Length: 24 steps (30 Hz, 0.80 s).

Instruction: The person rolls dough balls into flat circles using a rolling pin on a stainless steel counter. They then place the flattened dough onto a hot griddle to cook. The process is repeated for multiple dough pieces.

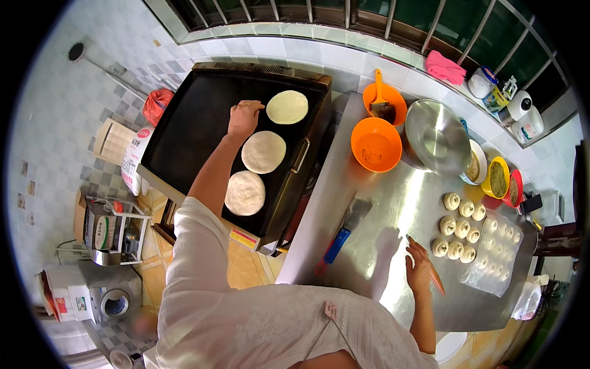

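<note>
Three flat dough rounds already lie on the black griddle (196, 117), in a line along its right side: a smooth, yellowish far round (287, 107), a floury middle round (263, 152) and a floury near round (244, 193). No browning shows on their upper faces, so the cooking looks to be at an early stage; their undersides are hidden. The griddle's left part carries no dough.

The left hand (244, 117) is over the griddle, its bent fingertips right by the left edge of the far round. Its grip is loosely curled; whether it pinches that edge or merely hovers beside it, I cannot tell.

To the right of the griddle, on the steel tabletop (390, 200), the right hand (420, 269) lies over a slim wooden rolling pin (437, 281). The fingers are fairly straight, and how firmly that grip closes around the wood is not clear.

Farther to the griddle's right sit nine uncovered dough pieces (462, 229) in rows, with more under a clear plastic sheet (495, 270). None of these is flattened, so, by this view, most of the shaping appears left to do. Between the griddle and the rolling pin rests a blue-handled scraper (349, 227), touched by neither hand.
</note>
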Each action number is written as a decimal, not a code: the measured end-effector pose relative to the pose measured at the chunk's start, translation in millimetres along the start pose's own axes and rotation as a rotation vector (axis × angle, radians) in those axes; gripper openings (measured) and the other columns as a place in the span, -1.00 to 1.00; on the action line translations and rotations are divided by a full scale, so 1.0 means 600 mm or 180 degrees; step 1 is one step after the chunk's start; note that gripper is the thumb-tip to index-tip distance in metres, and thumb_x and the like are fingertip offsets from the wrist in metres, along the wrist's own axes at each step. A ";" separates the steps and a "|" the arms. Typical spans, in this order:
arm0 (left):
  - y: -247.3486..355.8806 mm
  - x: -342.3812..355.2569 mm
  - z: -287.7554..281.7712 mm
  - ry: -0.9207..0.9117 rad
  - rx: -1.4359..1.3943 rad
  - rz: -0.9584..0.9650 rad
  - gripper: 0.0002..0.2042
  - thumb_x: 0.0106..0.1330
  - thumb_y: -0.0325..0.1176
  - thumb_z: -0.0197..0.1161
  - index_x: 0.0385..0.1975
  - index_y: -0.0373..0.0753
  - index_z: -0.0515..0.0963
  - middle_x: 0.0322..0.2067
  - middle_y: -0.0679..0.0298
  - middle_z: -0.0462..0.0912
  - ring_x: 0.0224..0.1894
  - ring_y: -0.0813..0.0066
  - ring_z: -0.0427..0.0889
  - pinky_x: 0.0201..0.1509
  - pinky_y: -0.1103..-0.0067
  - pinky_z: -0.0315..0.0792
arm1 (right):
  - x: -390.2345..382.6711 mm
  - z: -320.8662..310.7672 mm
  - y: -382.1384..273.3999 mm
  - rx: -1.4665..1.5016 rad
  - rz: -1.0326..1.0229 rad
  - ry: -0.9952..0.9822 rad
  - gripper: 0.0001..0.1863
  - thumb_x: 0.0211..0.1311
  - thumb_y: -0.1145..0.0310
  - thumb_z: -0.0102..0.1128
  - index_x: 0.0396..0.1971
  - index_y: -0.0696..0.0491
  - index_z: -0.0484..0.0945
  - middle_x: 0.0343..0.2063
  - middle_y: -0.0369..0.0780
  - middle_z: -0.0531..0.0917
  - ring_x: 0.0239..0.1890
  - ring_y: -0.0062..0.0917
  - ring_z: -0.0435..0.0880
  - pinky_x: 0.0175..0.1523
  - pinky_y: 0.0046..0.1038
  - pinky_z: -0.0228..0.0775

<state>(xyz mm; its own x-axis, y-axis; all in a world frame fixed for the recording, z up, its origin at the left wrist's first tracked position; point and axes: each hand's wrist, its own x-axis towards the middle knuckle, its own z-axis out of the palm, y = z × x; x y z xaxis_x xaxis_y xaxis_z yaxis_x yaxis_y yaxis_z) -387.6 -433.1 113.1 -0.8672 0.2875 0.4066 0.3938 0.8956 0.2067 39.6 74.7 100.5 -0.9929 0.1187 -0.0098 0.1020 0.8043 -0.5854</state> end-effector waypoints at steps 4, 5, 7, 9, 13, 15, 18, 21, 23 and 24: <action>0.066 -0.027 0.003 -0.0934 0.0818 0.0161 -0.68 0.33 -0.50 0.11 0.00 0.01 0.64 0.18 0.44 0.55 0.34 0.43 0.37 0.31 -0.10 0.23 | -0.038 -0.006 0.042 -0.0107 0.0129 0.0118 -0.79 0.17 0.57 0.18 -0.18 0.21 0.65 -0.03 -0.03 0.66 0.14 -0.13 0.54 0.25 -0.20 0.38; 0.061 -0.033 0.010 -0.1327 0.0904 0.0085 -0.63 0.34 -0.52 0.05 0.06 0.05 0.59 0.24 0.47 0.49 0.41 0.47 0.27 0.36 -0.21 0.11 | -0.048 -0.004 0.046 -0.0045 0.0228 0.0067 -0.79 0.16 0.57 0.19 -0.19 0.20 0.65 -0.05 -0.04 0.67 0.13 -0.12 0.55 0.24 -0.19 0.38; 0.069 -0.033 0.009 -0.1351 0.0894 0.0088 -0.62 0.35 -0.54 0.03 0.06 0.05 0.59 0.24 0.47 0.49 0.42 0.47 0.26 0.36 -0.19 0.12 | -0.068 0.001 0.059 -0.0037 0.0292 0.0040 -0.78 0.15 0.57 0.20 -0.18 0.20 0.65 -0.05 -0.03 0.68 0.13 -0.13 0.56 0.25 -0.18 0.37; 0.066 -0.028 -0.002 -0.1274 0.0884 0.0051 -0.58 0.35 -0.55 0.00 0.13 0.03 0.54 0.29 0.44 0.45 0.45 0.43 0.23 0.37 -0.17 0.12 | -0.089 0.006 0.071 -0.0095 0.0342 0.0024 -0.78 0.14 0.57 0.21 -0.19 0.19 0.65 -0.07 -0.02 0.68 0.12 -0.12 0.58 0.25 -0.17 0.37; 0.033 -0.016 0.014 -0.0960 0.0584 -0.0362 -0.51 0.37 -0.55 0.04 0.30 -0.02 0.38 0.37 0.34 0.34 0.47 0.29 0.20 0.38 -0.16 0.11 | -0.112 0.011 0.093 -0.0027 0.0465 0.0137 -0.78 0.15 0.57 0.20 -0.19 0.19 0.66 -0.07 -0.01 0.68 0.14 -0.11 0.57 0.26 -0.16 0.37; 0.030 -0.005 0.027 -0.0949 0.0517 -0.0373 -0.51 0.38 -0.54 0.05 0.30 -0.02 0.38 0.38 0.34 0.34 0.47 0.28 0.19 0.37 -0.16 0.12 | -0.112 0.012 0.097 -0.0010 0.0483 0.0142 -0.78 0.15 0.56 0.20 -0.19 0.18 0.66 -0.07 0.00 0.68 0.15 -0.10 0.56 0.27 -0.16 0.36; 0.028 0.006 0.048 -0.1145 0.0560 -0.0339 -0.54 0.40 -0.50 0.04 0.29 -0.03 0.39 0.38 0.36 0.33 0.47 0.31 0.19 0.38 -0.17 0.11 | -0.106 0.017 0.094 -0.0055 0.0556 0.0097 -0.78 0.15 0.56 0.20 -0.19 0.18 0.66 -0.07 0.00 0.68 0.15 -0.10 0.55 0.28 -0.17 0.35; 0.023 0.021 0.053 -0.1049 0.0461 -0.0359 -0.55 0.40 -0.47 0.04 0.29 -0.04 0.39 0.39 0.37 0.32 0.47 0.32 0.19 0.37 -0.19 0.11 | -0.101 0.017 0.098 -0.0105 0.0592 0.0143 -0.78 0.15 0.59 0.17 -0.19 0.19 0.65 -0.04 -0.01 0.66 0.15 -0.10 0.55 0.28 -0.17 0.34; 0.023 0.025 0.052 -0.0536 0.0236 -0.0487 -0.60 0.40 -0.44 0.08 0.24 -0.06 0.45 0.33 0.35 0.40 0.42 0.29 0.28 0.35 -0.10 0.20 | -0.103 0.013 0.106 -0.0174 0.0623 0.0210 -0.75 0.13 0.61 0.16 -0.17 0.19 0.64 -0.03 -0.01 0.65 0.15 -0.10 0.55 0.27 -0.18 0.35; 0.004 0.023 0.053 -0.0411 0.0130 -0.0513 -0.62 0.40 -0.44 0.09 0.21 -0.06 0.48 0.30 0.34 0.44 0.40 0.27 0.31 0.33 -0.05 0.23 | -0.100 0.013 0.113 -0.0187 0.0624 0.0245 -0.73 0.12 0.63 0.16 -0.15 0.19 0.64 -0.02 -0.01 0.65 0.15 -0.10 0.54 0.27 -0.18 0.35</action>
<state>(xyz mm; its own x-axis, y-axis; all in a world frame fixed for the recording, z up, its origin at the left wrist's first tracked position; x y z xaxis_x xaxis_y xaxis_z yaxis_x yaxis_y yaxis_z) -408.1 -416.0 90.6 -0.9509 0.1780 0.2533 0.2364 0.9458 0.2226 105.7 117.8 54.9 -0.9463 0.3184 -0.0556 0.2982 0.7937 -0.5301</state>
